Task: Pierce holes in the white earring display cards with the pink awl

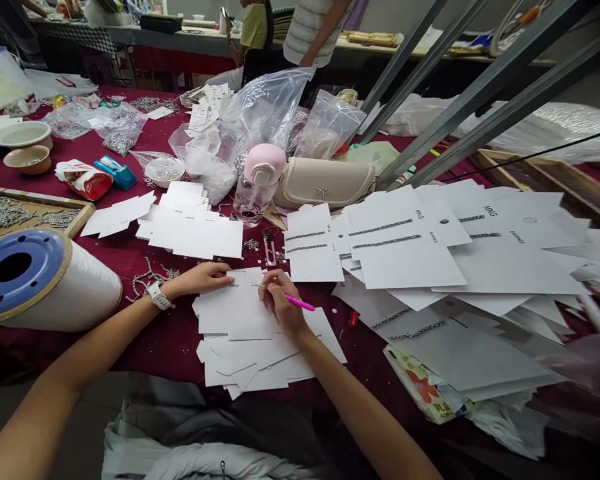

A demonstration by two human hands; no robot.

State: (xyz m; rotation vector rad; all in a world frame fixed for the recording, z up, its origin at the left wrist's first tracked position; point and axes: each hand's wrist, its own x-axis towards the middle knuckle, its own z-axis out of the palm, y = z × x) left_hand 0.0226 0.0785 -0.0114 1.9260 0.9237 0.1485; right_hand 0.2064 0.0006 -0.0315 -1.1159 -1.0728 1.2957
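Observation:
A white printed card (253, 313) lies on top of a loose stack of white cards (245, 373) in front of me. My left hand (207, 277), a watch on its wrist, holds this card at its upper left edge, thumb on top. In my right hand (281, 303) is a pink-handled tool (300, 303) with a thin metal point, gripped like a pen. Its tip reaches over the card's upper part; whether it touches the card I cannot tell. Just beyond the hands lie a pink clip (269, 248) and some small metal bits (251, 245).
At right spreads a pile of cards with silver chains (405, 253). A large thread spool (87, 287) stands at left. Further back are more white cards (195, 237), a pink-lidded bottle (260, 180), a beige bag (325, 183) and plastic bags. Slanted metal bars (430, 100) cross the upper right.

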